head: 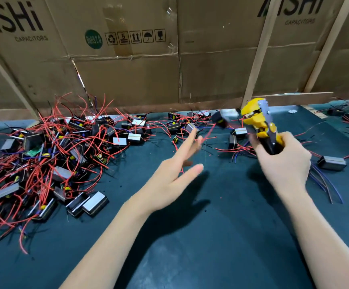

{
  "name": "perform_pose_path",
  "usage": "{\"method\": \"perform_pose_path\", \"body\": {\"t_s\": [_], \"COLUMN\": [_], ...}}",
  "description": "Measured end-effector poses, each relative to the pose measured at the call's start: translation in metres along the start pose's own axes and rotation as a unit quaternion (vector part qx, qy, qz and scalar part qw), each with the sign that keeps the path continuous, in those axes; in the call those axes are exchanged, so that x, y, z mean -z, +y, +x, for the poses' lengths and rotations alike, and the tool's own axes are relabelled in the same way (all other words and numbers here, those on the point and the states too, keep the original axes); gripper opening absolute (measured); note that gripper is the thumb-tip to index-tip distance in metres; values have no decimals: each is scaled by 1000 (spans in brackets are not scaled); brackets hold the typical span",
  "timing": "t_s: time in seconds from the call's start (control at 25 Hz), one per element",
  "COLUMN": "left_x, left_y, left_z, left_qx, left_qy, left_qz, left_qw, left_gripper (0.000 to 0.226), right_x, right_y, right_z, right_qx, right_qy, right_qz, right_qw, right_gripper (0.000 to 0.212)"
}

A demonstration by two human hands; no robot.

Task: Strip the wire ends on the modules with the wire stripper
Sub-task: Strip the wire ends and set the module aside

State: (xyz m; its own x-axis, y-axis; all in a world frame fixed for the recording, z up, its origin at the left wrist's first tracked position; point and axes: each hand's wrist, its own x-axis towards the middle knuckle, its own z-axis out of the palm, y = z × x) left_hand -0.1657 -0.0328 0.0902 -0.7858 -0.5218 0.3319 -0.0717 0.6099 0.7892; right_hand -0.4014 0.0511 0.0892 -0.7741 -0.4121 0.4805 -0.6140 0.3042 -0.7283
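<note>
Over the desk [190,236] centre, right hand [282,161] grips stripper [259,122]; left hand [175,172] open, holding nothing. Blurred module [219,118] airborne near far edge; pile [44,159] at left edge. Modules likely light, leads limp: hold by body.

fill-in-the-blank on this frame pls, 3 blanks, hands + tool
1. The right hand grips a yellow wire ____.
2. The left hand is ____, fingers straight, holding nothing.
3. The big pile of modules lies on the person's ____ side of the mat.

Missing words: stripper; open; left
</note>
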Motion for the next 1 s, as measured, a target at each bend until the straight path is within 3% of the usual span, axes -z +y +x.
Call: {"method": "perform_pose_path", "body": {"t_s": [0.12, 0.28, 0.36, 0.44, 0.52, 0.6, 0.76, 0.88, 1.0], "left_x": [4, 29, 42, 55, 66, 73, 82, 83, 82], "left_y": [-10, -17, -21, -26, -33, -40, -59, -65, -65], "left_z": [-4, -6, -6, -8, -12, -16, -24, -25, -24], "left_qx": [40, 47, 57, 83, 109, 154, 303, 313, 283], "left_qy": [-13, 174, 274, 352, 400, 395, 251, 228, 275], "left_qz": [105, 174, 214, 249, 288, 340, 436, 445, 405], "left_qw": [994, 968, 936, 898, 863, 840, 810, 808, 825], "left_gripper": [77, 32, 25, 23, 20, 22, 47, 43, 33], "right_x": [2, -2, -4, -5, -9, -16, -26, -25, -24], "right_y": [5, 6, 2, -5, -10, -12, -11, -10, -9], "right_z": [7, 5, 2, -3, -9, -15, -21, -19, -19], "right_qx": [-52, -41, -26, -30, -56, -82, -128, -134, -127], "right_qy": [-7, -8, -22, -78, -164, -243, -278, -284, -300], "right_qz": [54, 103, 157, 287, 404, 434, 411, 404, 388], "right_qw": [997, 994, 987, 954, 898, 864, 859, 859, 862], "right_gripper": [50, 53, 55, 48, 35, 37, 46, 48, 48]}}
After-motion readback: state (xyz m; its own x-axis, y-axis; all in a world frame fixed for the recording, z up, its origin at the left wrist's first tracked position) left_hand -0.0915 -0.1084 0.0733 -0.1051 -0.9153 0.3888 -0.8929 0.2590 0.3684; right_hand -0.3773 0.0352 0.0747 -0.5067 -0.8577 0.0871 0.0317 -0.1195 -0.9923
